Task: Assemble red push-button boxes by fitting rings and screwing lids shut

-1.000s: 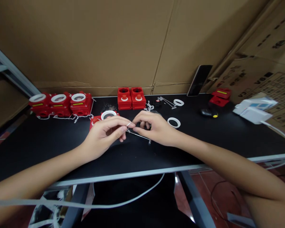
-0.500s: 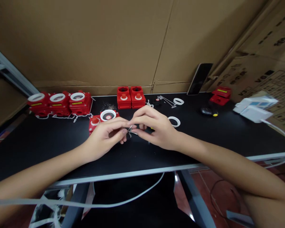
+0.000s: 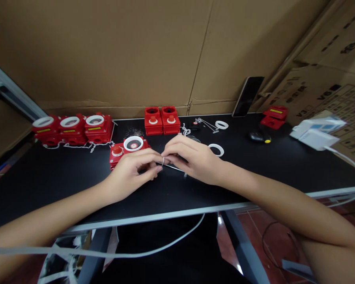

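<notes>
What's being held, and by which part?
A white cord, where the fingertips of the left hand and right hand meet; its pinch point is hidden, like the left end of the metal rod.

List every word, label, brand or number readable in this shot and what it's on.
"V6": on the carton at right, with a black mark beside it.
"V3": same carton, lower and left of V6.
Too small or blurred to read: the carton's other print, yellow labels on red housings, the round emblem within a white ring, print on the white-and-blue box.
</notes>
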{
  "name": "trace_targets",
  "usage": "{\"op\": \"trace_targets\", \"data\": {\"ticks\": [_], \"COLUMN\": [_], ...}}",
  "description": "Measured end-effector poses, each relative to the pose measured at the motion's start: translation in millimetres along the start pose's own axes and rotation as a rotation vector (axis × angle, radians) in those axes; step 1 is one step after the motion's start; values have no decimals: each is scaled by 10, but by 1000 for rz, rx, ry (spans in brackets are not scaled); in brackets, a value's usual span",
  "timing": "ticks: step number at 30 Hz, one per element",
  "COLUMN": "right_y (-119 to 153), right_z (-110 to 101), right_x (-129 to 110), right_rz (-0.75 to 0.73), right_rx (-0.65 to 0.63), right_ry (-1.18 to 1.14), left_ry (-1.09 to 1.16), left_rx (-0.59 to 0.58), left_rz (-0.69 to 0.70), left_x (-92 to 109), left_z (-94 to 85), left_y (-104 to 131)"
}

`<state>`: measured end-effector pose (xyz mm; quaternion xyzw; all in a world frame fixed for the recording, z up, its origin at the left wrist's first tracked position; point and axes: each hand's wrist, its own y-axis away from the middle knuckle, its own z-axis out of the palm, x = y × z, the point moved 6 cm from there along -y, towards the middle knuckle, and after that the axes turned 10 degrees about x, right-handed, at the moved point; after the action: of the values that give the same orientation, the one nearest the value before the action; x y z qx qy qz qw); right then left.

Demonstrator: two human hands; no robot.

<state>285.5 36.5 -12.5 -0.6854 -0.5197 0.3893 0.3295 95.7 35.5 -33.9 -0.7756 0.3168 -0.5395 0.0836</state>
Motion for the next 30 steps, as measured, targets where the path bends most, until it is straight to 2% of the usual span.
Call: {"op": "trace_targets", "data": {"ticks": [7,13,18,22,30], "right_y": [-11,-41,-39,-12,-26], "right_z": [4,-29,-32,-6,-57], "right_x": [81,76,81,139,115], "right_rz": [232,259,327,428,237], "right_rx": [-64,26,86,96,121], "right_ry": [-159,-157,-226,-330,-152], "left_ry": [25,88,81,113,154], "left_rx": [39,35,7,-67,-56], "left_rz": [-33,-165,-179,-180,-182], "left_x": [11,-78,-55,-29,-95], "left_z": [-28,-9,-4,31,36], "left_y": [-2,-8,-21,-27,-44]}}
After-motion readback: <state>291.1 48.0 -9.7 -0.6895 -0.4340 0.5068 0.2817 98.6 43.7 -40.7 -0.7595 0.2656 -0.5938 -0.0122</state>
